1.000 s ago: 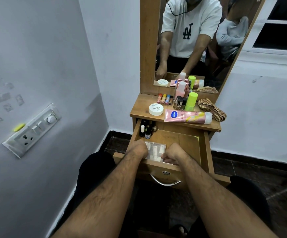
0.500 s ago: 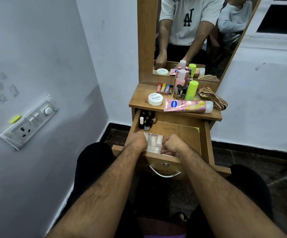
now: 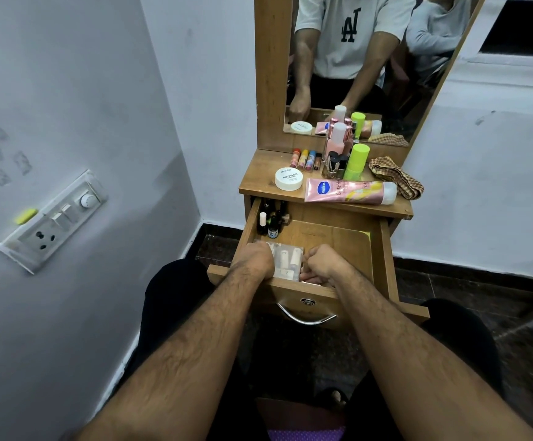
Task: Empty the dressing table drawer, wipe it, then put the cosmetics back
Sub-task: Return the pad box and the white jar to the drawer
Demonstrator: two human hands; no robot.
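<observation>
— What has changed since a second ago?

— Little. Both hands stay down in the front of the open drawer [image 3: 376,249], on the same clear plastic pack of small tubes [image 3: 285,261].

— How do they hold it?

— The left hand [image 3: 254,259] is curled over the pack's left end, the right hand [image 3: 320,264] curled at its right end, fingers tucked down just behind the drawer's front edge. Both grip the pack, which lies in the front-left corner.

— And free room nearby?

— To the right of the right hand, the drawer floor is bare wood up to the right wall. The metal handle [image 3: 305,316] hangs below the wrists.

— Further back?

— A cluster of small dark bottles [image 3: 270,222] stands in the back-left corner, partly under the overhanging surface [image 3: 258,183]. On that surface a pink lotion tube [image 3: 349,190] lies along the front edge, a white nail-polish jar [image 3: 288,178] left of it, a row of lip balms [image 3: 305,159] behind, upright pink and green bottles [image 3: 346,154] near the mirror [image 3: 354,58], and a checked cloth [image 3: 397,179] at the right edge.
</observation>
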